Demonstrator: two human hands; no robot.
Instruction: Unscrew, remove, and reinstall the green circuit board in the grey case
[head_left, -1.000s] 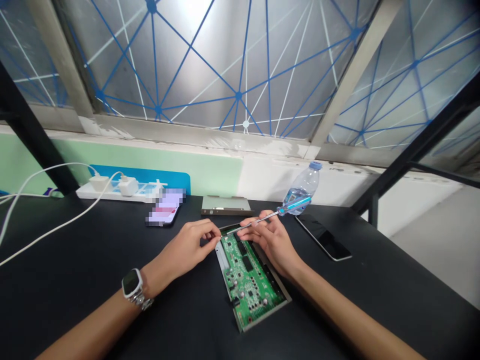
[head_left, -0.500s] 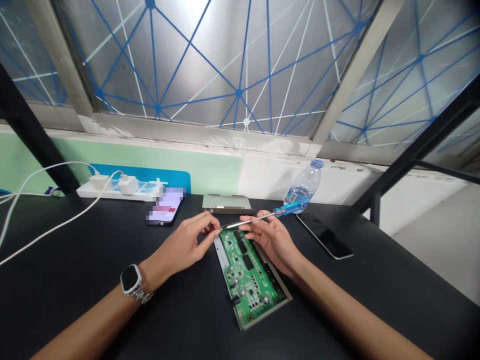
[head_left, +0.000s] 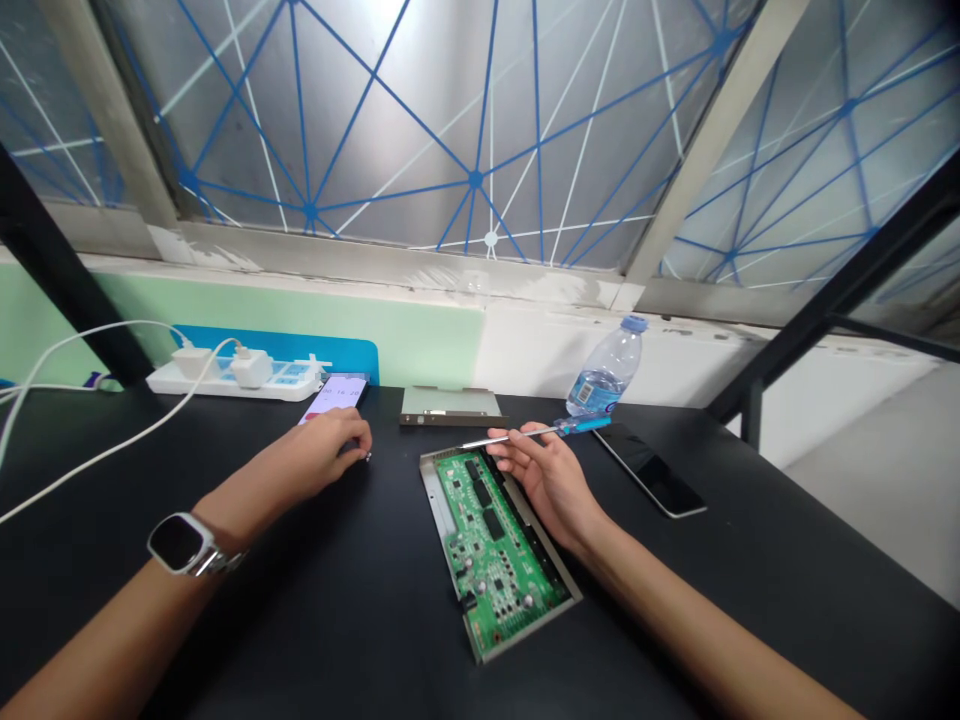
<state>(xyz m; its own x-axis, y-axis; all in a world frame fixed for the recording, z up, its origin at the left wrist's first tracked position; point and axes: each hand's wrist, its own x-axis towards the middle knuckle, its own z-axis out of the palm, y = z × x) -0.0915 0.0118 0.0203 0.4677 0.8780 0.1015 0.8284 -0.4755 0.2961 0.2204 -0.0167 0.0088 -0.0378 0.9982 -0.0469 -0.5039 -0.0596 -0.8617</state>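
Observation:
My right hand (head_left: pixel 551 475) holds a screwdriver (head_left: pixel 517 436) with a clear blue handle, its shaft lying nearly level over the far end of a green circuit board (head_left: pixel 499 560). The board sits in a shallow metal case (head_left: pixel 442 500) on the black table. Away to the left, my left hand (head_left: pixel 334 450) is closed, with thumb and forefinger pinched on a tiny shiny metal piece that looks like a screw (head_left: pixel 368 457). Just behind this hand lies a lit phone (head_left: pixel 341 392), partly covered by it.
A flat metal cover (head_left: pixel 450 405) lies behind the board near the wall. At the back right stands a water bottle (head_left: pixel 604 370), with a dark phone (head_left: pixel 649 470) in front of it. A white power strip (head_left: pixel 169 378) with plugs and cables is at the back left.
My left hand has moved left, from the far corner of the board toward the lit phone, carrying the tiny piece. My right hand keeps the screwdriver in nearly the same place.

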